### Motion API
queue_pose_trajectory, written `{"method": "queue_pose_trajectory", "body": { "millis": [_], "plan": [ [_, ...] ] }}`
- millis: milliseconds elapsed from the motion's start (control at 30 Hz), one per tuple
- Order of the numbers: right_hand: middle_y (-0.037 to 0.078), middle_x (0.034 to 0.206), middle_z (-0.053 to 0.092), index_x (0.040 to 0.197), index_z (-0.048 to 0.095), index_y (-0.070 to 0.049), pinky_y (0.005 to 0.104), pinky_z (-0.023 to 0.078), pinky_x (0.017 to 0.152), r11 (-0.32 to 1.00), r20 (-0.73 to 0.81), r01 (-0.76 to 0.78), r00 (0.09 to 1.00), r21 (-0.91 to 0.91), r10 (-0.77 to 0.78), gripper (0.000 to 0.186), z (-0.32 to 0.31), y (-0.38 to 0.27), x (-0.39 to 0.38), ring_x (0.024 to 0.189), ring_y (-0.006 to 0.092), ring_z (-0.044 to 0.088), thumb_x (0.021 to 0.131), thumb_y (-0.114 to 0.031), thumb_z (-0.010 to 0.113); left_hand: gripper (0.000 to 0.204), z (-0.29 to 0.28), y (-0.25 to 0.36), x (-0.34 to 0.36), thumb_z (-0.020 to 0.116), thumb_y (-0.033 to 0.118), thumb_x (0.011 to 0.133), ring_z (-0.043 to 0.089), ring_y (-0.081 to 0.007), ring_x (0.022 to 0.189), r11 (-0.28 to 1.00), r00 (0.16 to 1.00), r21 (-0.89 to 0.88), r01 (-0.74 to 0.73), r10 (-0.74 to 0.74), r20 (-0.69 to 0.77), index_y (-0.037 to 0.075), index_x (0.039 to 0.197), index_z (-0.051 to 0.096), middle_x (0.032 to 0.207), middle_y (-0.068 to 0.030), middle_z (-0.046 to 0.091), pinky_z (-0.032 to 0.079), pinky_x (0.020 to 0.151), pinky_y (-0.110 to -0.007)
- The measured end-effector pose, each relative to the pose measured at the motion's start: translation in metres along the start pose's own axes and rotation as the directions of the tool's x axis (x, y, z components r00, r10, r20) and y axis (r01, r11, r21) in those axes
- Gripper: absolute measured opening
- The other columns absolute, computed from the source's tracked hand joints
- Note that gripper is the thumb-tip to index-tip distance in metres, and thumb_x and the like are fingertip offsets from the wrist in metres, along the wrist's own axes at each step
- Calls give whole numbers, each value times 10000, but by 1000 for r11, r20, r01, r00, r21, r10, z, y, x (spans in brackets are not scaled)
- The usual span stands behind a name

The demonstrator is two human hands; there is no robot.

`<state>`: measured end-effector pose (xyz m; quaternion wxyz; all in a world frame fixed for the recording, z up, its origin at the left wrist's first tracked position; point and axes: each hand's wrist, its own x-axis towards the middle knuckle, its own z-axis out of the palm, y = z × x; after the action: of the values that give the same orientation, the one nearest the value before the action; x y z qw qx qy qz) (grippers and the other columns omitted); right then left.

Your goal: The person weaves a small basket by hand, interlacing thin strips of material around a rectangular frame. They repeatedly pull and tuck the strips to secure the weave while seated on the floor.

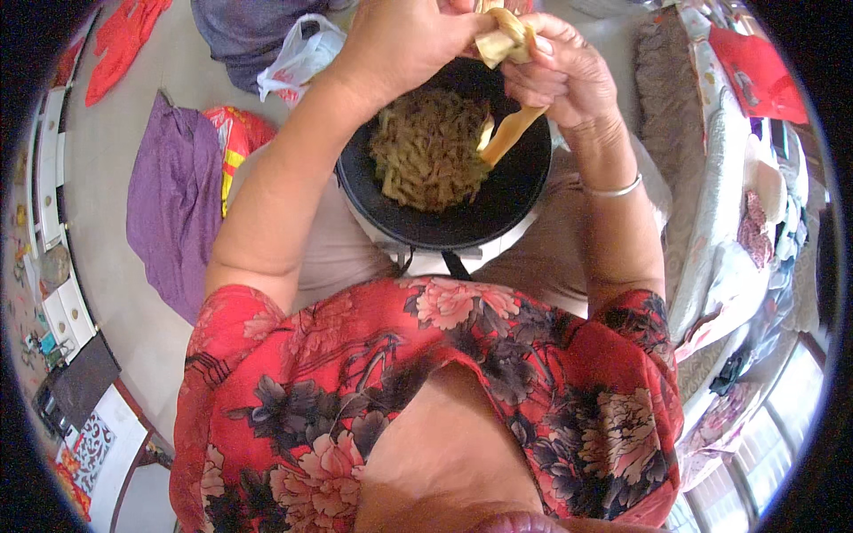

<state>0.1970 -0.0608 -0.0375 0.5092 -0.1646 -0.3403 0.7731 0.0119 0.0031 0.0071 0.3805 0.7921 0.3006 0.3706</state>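
My left hand [410, 37], partly cut off by the upper edge, reaches in over the pan with its fingers closed at one end of a limp, yellowish vegetable piece [503, 41]. My right hand [569, 75] pinches the same piece between thumb and fingers; a silver bangle [613, 188] circles that wrist. Below the right hand a tan, flat strip [513, 138] hangs down into the pan, and whether it belongs to the same piece I cannot tell. The round black pan [435, 233] sits between my knees, holding a heap of brownish-green shreds [428, 147].
Purple cloth [173, 195] and a red and yellow bag [238, 138] lie to the left. A white plastic bag [302, 53] is beyond them. Along the right runs a bed or couch edge [680, 160] piled with clothes. White drawers [64, 311] line the far left.
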Motion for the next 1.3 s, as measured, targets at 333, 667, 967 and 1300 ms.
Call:
{"method": "queue_pose_trajectory", "body": {
  "millis": [333, 667, 967, 1300],
  "plan": [
    [-70, 572, 380, 908, 587, -58, 184, 224, 394, 960, -446, -37, 890, -276, -94, 126, 37, 3, 11, 449, 29, 289, 887, -176, 547, 209, -3, -22, -4, 560, 124, 827, 420, -62, 429, 996, 960, -88, 2, 23, 279, 41, 641, 515, 494, -15, 451, 343, 399, -241],
    [0, 606, 579, 789, 636, -8, 182, 317, 397, 789, -315, 19, 910, -613, -268, 111, 18, -27, -12, 445, 36, 441, 821, -115, 633, 347, -37, -21, 0, 570, 325, 868, 472, -66, 447, 798, 866, -523, 301, 1, 501, 33, 685, 605, 557, 7, 517, 377, 435, -196],
    [-11, 574, 531, 723, 635, 2, 235, 384, 446, 371, -273, -166, 926, -914, -260, 174, 20, -12, -5, 512, 62, 480, 798, -154, 653, 252, -9, -21, -11, 520, 250, 873, 551, -315, 601, 962, 834, 158, -221, 102, 543, 6, 819, 488, 635, -164, 522, 424, 581, -404],
    [153, 604, 575, 800, 638, -23, 350, 466, 562, -45, -227, -286, 839, -957, -495, 214, -11, -33, 28, 542, 243, 575, 804, -233, 599, 234, 6, -57, 29, 518, 348, 849, 601, -370, 734, 860, 994, 508, -44, -14, 110, 133, 917, 582, 743, -159, 616, 464, 623, -468]
  ]
}}
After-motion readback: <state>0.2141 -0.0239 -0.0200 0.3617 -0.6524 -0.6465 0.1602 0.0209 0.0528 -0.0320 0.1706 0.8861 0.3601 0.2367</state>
